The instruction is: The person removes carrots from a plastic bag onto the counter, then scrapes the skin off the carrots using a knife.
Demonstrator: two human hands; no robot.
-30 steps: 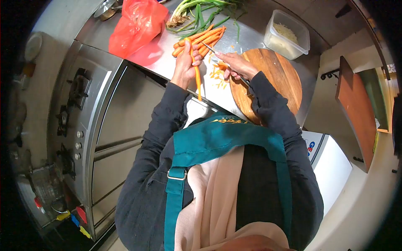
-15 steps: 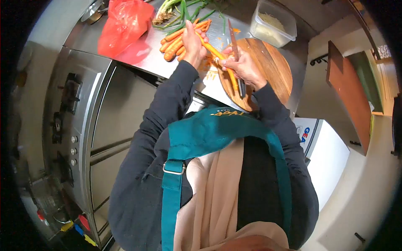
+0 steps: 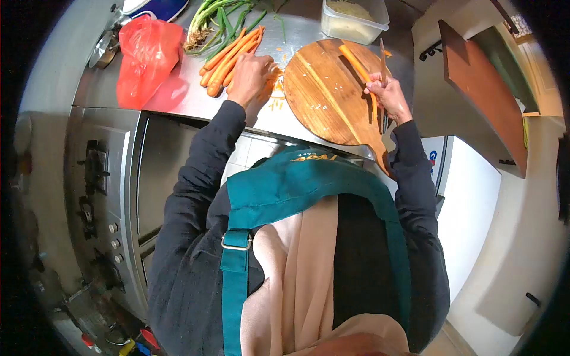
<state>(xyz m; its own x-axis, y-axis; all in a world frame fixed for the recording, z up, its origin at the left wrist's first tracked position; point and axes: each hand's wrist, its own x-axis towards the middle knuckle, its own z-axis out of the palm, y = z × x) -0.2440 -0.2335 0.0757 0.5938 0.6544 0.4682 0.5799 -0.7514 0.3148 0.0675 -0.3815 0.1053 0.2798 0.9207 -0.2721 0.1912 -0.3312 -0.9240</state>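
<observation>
My right hand [image 3: 389, 98] is closed around an orange carrot [image 3: 355, 61] and a knife [image 3: 383, 62] together, above the right side of a round wooden cutting board [image 3: 320, 83]. The knife blade points away from me; its dark handle shows below my fingers. My left hand [image 3: 250, 78] is down at the counter beside a pile of carrots [image 3: 224, 68], its fingers loosely curved over orange peel scraps [image 3: 276, 89]. Its fingertips are partly hidden, and I see nothing held in it. Small pale bits lie on the board.
A red plastic bag [image 3: 148, 62] stands left of the carrots. Spring onions [image 3: 214, 24] lie behind them. A clear plastic tub [image 3: 356, 22] with pale shreds sits at the back right. The steel counter [image 3: 193, 98] ends near my body, with a stove [image 3: 101, 178] at left.
My left hand has let go of the carrot and come down beside the carrot pile. My right hand has carried carrot and knife rightward. The view has shifted, showing more of the board.
</observation>
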